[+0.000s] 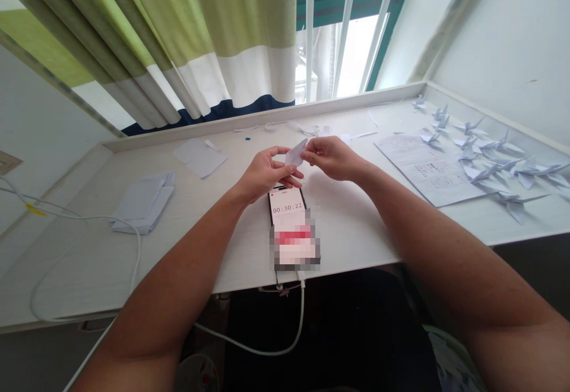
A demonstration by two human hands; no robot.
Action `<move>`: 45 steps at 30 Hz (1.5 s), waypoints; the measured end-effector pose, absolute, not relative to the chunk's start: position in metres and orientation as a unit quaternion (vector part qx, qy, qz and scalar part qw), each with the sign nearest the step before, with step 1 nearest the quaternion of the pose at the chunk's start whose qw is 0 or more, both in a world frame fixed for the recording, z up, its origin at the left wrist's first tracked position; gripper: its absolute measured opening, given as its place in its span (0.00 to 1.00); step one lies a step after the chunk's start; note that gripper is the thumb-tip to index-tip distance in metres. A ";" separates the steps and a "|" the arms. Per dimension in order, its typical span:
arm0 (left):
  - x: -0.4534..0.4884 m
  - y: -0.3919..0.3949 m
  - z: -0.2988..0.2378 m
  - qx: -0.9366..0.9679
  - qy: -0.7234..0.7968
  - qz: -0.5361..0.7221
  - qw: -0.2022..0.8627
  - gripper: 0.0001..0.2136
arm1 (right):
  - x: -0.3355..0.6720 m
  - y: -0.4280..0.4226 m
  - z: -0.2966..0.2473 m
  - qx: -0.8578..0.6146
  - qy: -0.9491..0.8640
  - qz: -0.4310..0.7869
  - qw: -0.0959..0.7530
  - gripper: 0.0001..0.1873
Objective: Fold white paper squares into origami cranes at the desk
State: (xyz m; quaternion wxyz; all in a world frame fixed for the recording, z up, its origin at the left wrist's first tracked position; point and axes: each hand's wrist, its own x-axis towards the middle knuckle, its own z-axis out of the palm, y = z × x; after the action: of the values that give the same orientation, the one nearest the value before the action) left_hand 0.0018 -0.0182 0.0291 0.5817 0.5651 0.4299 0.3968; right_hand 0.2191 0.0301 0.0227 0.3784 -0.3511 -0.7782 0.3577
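Between my two hands, above the desk, is a small folded piece of white paper (295, 153). The thumb and fingers of my left hand (271, 171) hold it from the left and below. My right hand (332, 157) pinches its right edge between thumb and forefinger. Just below my hands a phone (290, 206) lies face up, its screen reading 00:30:22, with its lower part blurred out. Many folded paper cranes (483, 172) stand at the right, some on a printed sheet (423, 163).
A stack of folded papers (145, 202) lies at the left, with loose sheets (200, 157) behind it. Paper scraps (316, 132) lie along the back. A white cable (303, 315) runs from the phone off the desk's front edge. Behind hangs a curtain (214, 29).
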 end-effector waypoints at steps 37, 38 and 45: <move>0.005 -0.014 0.016 0.542 0.411 0.421 0.601 0.21 | 0.206 0.029 0.012 -0.302 -0.686 0.480 0.456 0.18; 0.006 -0.014 0.015 0.542 0.407 0.425 0.600 0.22 | 0.205 0.028 0.012 -0.301 -0.683 0.480 0.460 0.17; 0.004 -0.011 0.017 0.510 0.403 0.451 0.612 0.21 | 0.207 0.029 0.014 -0.279 -0.646 0.523 0.481 0.18</move>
State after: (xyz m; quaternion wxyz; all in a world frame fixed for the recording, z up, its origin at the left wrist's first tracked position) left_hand 0.0040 -0.0112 0.0167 0.6117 0.5102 0.4027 0.4510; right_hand 0.2067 0.0292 0.0136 0.4806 -0.2794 -0.6461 0.5229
